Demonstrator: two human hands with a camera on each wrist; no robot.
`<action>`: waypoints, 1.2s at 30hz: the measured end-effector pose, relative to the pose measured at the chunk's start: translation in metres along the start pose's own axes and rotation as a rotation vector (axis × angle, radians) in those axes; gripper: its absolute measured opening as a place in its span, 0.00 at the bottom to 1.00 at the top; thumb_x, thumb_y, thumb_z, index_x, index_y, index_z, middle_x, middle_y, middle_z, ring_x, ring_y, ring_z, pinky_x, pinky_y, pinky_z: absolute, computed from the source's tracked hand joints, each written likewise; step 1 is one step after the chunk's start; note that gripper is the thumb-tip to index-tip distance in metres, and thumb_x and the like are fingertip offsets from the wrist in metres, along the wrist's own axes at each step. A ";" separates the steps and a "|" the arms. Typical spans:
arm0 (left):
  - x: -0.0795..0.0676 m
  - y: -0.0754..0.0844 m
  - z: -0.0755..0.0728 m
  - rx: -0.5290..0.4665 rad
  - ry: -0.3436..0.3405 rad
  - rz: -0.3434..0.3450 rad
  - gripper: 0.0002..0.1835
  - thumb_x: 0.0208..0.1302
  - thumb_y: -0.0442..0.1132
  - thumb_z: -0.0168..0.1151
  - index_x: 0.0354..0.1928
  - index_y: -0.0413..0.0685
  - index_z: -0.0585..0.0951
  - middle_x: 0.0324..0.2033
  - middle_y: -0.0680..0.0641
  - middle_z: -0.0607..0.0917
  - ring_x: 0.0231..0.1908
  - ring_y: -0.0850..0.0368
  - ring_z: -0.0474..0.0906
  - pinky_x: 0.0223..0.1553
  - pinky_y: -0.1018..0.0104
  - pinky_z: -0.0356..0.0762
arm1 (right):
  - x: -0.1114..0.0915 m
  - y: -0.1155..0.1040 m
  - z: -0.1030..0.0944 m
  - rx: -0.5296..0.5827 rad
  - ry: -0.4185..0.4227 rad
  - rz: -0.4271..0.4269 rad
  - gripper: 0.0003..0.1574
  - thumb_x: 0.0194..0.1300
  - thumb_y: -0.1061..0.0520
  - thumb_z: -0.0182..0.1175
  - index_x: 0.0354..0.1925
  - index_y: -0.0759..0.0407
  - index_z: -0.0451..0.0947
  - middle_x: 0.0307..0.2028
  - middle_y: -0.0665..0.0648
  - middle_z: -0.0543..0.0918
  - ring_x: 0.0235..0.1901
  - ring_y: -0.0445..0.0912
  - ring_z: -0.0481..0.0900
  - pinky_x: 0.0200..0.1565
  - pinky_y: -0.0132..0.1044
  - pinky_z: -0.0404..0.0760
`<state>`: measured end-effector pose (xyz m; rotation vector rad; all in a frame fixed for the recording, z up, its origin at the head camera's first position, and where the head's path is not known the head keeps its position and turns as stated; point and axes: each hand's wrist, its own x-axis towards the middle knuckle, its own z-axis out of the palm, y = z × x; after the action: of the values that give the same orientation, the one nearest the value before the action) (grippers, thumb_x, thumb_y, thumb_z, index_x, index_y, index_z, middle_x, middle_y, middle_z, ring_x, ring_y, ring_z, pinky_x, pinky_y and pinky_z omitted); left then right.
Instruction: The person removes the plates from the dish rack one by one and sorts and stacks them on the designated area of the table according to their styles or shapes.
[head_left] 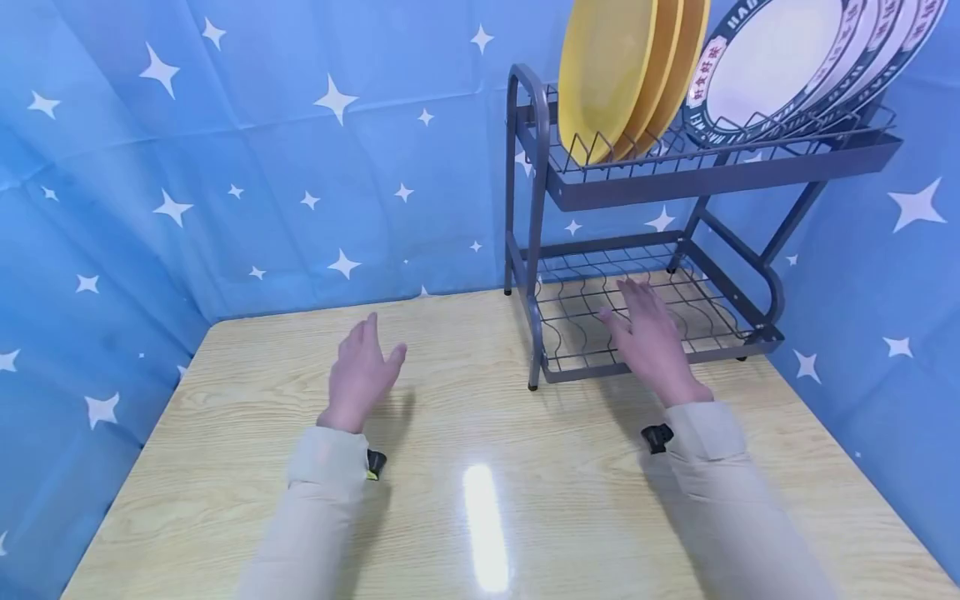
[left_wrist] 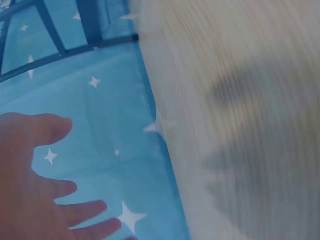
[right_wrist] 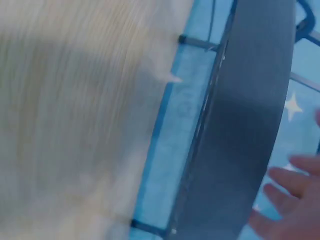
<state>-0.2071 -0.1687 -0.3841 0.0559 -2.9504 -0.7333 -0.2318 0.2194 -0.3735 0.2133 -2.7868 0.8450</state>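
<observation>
My left hand (head_left: 360,371) hovers above the left part of the wooden table, fingers extended and holding nothing. My right hand (head_left: 651,337) is over the front edge of the dark metal dish rack (head_left: 727,177), its fingers spread in front of the wire lower shelf; whether it touches the rack cannot be told. On the rack's upper tier, yellow plates (head_left: 606,75) stand on edge at the left. Several white plates with dark patterned rims (head_left: 776,62) lean at the right. In the right wrist view, the fingers (right_wrist: 287,180) appear beside the rack's dark front rail (right_wrist: 245,115).
A light wooden table (head_left: 480,433) lies under both hands, with a bright light reflection near its front. Blue curtain (head_left: 262,150) with white stars hangs behind and along both sides. Black wrist devices (head_left: 657,438) sit at the sleeve cuffs.
</observation>
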 end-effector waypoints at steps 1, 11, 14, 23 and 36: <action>-0.001 0.002 0.003 -0.046 0.011 0.013 0.38 0.63 0.55 0.47 0.68 0.45 0.48 0.64 0.38 0.55 0.62 0.39 0.52 0.54 0.42 0.58 | -0.003 -0.001 0.000 0.063 0.038 0.006 0.40 0.67 0.37 0.35 0.68 0.55 0.42 0.68 0.59 0.45 0.66 0.58 0.41 0.58 0.61 0.46; -0.012 0.024 0.061 -0.508 -0.046 0.011 0.32 0.63 0.56 0.48 0.65 0.52 0.57 0.60 0.48 0.64 0.59 0.49 0.60 0.54 0.51 0.63 | -0.026 -0.009 -0.004 0.412 0.402 0.083 0.28 0.69 0.40 0.33 0.61 0.46 0.61 0.51 0.51 0.75 0.46 0.45 0.73 0.46 0.39 0.70; -0.014 0.027 0.071 -0.590 -0.051 -0.013 0.31 0.63 0.55 0.48 0.64 0.51 0.58 0.59 0.48 0.66 0.58 0.49 0.62 0.54 0.52 0.64 | -0.031 -0.016 -0.003 0.483 0.471 0.065 0.25 0.70 0.42 0.33 0.58 0.47 0.64 0.42 0.52 0.80 0.37 0.41 0.76 0.38 0.31 0.72; -0.021 0.049 0.101 -0.871 -0.115 -0.111 0.30 0.61 0.59 0.49 0.62 0.56 0.62 0.53 0.53 0.72 0.52 0.54 0.69 0.51 0.56 0.66 | -0.039 -0.033 -0.015 0.606 0.628 -0.044 0.21 0.70 0.49 0.38 0.46 0.57 0.75 0.29 0.57 0.82 0.27 0.43 0.77 0.30 0.30 0.74; -0.022 0.090 0.132 -0.964 -0.264 -0.086 0.29 0.59 0.62 0.49 0.60 0.60 0.65 0.55 0.57 0.71 0.55 0.59 0.67 0.55 0.59 0.62 | -0.042 -0.042 -0.024 0.647 0.675 -0.150 0.19 0.70 0.53 0.40 0.46 0.59 0.75 0.26 0.64 0.80 0.22 0.44 0.76 0.25 0.29 0.73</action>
<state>-0.2002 -0.0266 -0.4596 0.0079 -2.4639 -2.1976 -0.1792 0.2014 -0.3424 0.1874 -1.8010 1.4313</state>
